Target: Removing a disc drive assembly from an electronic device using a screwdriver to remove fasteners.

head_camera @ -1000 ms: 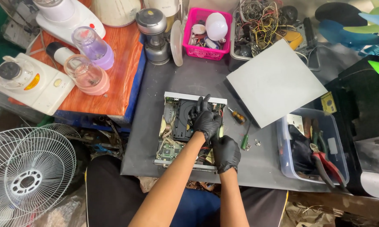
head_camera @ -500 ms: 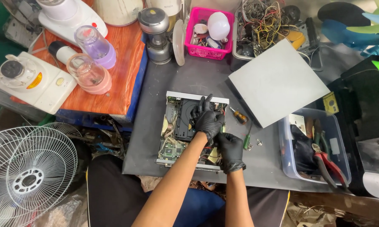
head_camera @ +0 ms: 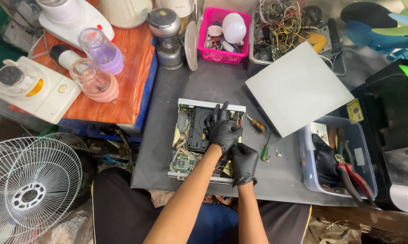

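An opened disc player (head_camera: 186, 140) with bare circuit boards and a black drive lies on the grey table (head_camera: 213, 86). My left hand (head_camera: 222, 129), in a black glove, rests flat on the black drive with fingers spread. My right hand (head_camera: 244, 162), also gloved, is curled inside the player's right side; what it grips is hidden. The player's grey metal lid (head_camera: 299, 88) lies tilted to the right.
Two screwdrivers, one orange-handled (head_camera: 257, 125) and one green-handled (head_camera: 264, 151), and small screws (head_camera: 276, 153) lie right of the player. A clear tool tub (head_camera: 337, 158) with red pliers stands at right. A pink basket (head_camera: 222, 34), wire tray (head_camera: 287, 25), blender parts (head_camera: 95, 63) and a fan (head_camera: 30, 185) surround the area.
Both hands stay on the player; the right hand has shifted slightly within the player's right side. The view has moved a little.
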